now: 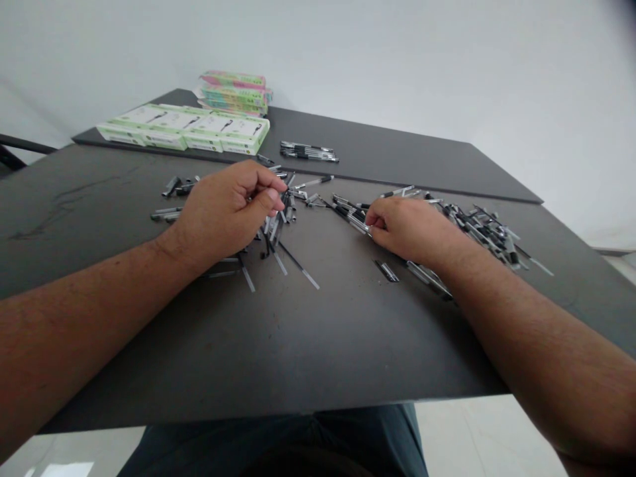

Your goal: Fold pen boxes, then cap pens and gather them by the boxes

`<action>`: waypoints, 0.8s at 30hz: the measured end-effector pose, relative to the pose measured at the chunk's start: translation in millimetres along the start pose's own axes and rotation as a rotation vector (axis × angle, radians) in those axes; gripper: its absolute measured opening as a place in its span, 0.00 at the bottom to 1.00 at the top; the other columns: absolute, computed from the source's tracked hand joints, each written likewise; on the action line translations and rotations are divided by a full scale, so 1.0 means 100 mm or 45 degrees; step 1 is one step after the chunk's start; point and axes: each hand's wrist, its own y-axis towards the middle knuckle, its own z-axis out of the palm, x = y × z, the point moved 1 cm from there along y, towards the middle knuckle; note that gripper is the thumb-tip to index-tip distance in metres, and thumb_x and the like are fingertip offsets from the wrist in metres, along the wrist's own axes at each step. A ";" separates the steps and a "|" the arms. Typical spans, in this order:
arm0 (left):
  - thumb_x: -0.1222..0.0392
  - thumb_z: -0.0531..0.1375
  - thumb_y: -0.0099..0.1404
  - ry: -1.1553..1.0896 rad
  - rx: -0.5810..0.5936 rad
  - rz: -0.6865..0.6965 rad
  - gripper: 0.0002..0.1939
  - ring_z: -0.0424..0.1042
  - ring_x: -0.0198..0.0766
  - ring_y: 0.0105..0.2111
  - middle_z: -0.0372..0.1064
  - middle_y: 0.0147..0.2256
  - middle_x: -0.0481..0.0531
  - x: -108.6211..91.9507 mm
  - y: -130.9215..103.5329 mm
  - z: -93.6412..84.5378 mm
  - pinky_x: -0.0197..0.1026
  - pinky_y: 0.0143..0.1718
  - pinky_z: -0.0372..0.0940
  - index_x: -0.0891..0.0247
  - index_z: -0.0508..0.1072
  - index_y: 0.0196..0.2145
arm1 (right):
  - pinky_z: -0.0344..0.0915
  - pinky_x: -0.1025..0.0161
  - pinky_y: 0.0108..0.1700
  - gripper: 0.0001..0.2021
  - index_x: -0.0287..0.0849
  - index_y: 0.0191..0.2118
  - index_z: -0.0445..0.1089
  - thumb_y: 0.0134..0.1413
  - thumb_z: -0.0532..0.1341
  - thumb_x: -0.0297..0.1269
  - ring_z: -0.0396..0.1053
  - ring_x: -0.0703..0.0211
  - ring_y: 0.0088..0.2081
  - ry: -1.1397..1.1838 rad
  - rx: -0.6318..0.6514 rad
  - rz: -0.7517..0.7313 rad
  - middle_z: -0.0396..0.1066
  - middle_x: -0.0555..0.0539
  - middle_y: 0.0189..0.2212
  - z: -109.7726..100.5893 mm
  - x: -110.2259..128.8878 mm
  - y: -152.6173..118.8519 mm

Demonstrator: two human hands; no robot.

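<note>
My left hand (231,205) is above a loose heap of pen parts (273,232), with thumb and forefinger pinched together. Whatever sits between those fingertips is too small to make out. Thin refills (301,266) and short clear and black pieces spread out beneath it. On the right, my right hand (410,228) has its fingers closed around a black-and-clear pen (358,224) low over the table. Other pens (427,278) lie under the palm and wrist, partly hidden. A few short caps (386,270) rest just in front of this hand.
Green-and-white boxes (203,131) stand in a row at the back left, with colourful packets (236,91) stacked behind. A small row of pens (309,152) lies on the raised dark board (387,152). Another pile of pen parts (489,232) is at the right.
</note>
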 end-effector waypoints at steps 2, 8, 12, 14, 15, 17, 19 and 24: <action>0.54 0.61 0.81 0.000 -0.032 0.019 0.11 0.85 0.45 0.40 0.88 0.42 0.48 0.02 0.00 0.01 0.52 0.50 0.77 0.55 0.82 0.53 | 0.69 0.55 0.46 0.13 0.44 0.51 0.85 0.68 0.63 0.32 0.82 0.44 0.46 0.000 0.008 0.017 0.88 0.40 0.47 0.04 0.01 0.00; 0.52 0.63 0.79 -0.014 -0.044 -0.016 0.10 0.87 0.50 0.43 0.88 0.42 0.50 0.08 0.01 0.04 0.51 0.48 0.77 0.51 0.83 0.53 | 0.72 0.54 0.50 0.14 0.42 0.53 0.84 0.68 0.64 0.31 0.83 0.43 0.49 0.030 0.022 0.040 0.88 0.39 0.50 0.09 0.05 0.01; 0.54 0.62 0.80 -0.019 -0.035 -0.002 0.10 0.86 0.47 0.40 0.87 0.41 0.48 0.05 0.01 0.02 0.52 0.49 0.77 0.53 0.82 0.52 | 0.73 0.54 0.55 0.14 0.42 0.55 0.84 0.70 0.64 0.31 0.83 0.43 0.53 0.044 -0.004 -0.002 0.86 0.37 0.52 0.09 0.08 -0.01; 0.55 0.61 0.81 -0.013 -0.008 -0.005 0.10 0.84 0.44 0.38 0.87 0.42 0.47 0.02 0.01 0.01 0.52 0.48 0.77 0.55 0.82 0.53 | 0.73 0.54 0.57 0.15 0.42 0.56 0.84 0.70 0.65 0.30 0.82 0.43 0.54 0.043 -0.008 -0.018 0.86 0.37 0.53 0.09 0.09 -0.01; 0.56 0.61 0.81 -0.002 0.003 -0.002 0.10 0.84 0.43 0.39 0.87 0.42 0.47 0.01 0.01 0.01 0.52 0.48 0.77 0.56 0.81 0.53 | 0.73 0.54 0.58 0.15 0.42 0.56 0.85 0.70 0.65 0.30 0.82 0.43 0.54 0.041 -0.007 -0.024 0.86 0.37 0.53 0.09 0.10 -0.02; 0.57 0.61 0.81 0.024 0.008 0.014 0.10 0.84 0.44 0.41 0.87 0.43 0.47 -0.01 0.01 -0.01 0.52 0.49 0.77 0.57 0.81 0.53 | 0.73 0.55 0.58 0.15 0.43 0.56 0.85 0.70 0.65 0.30 0.83 0.43 0.54 0.039 -0.004 -0.031 0.85 0.37 0.53 0.09 0.11 -0.02; 0.57 0.61 0.81 0.035 -0.002 0.031 0.10 0.84 0.44 0.42 0.87 0.42 0.46 -0.01 0.01 -0.01 0.52 0.50 0.76 0.57 0.81 0.53 | 0.73 0.55 0.57 0.14 0.44 0.54 0.85 0.70 0.64 0.29 0.83 0.43 0.53 0.032 0.000 -0.038 0.86 0.38 0.52 0.08 0.11 -0.02; 0.56 0.60 0.81 0.018 -0.009 0.043 0.10 0.86 0.45 0.42 0.87 0.41 0.48 0.01 0.01 0.00 0.52 0.50 0.77 0.56 0.81 0.52 | 0.73 0.54 0.53 0.13 0.43 0.52 0.84 0.69 0.64 0.29 0.83 0.42 0.51 0.016 0.018 -0.044 0.86 0.38 0.50 0.07 0.12 -0.01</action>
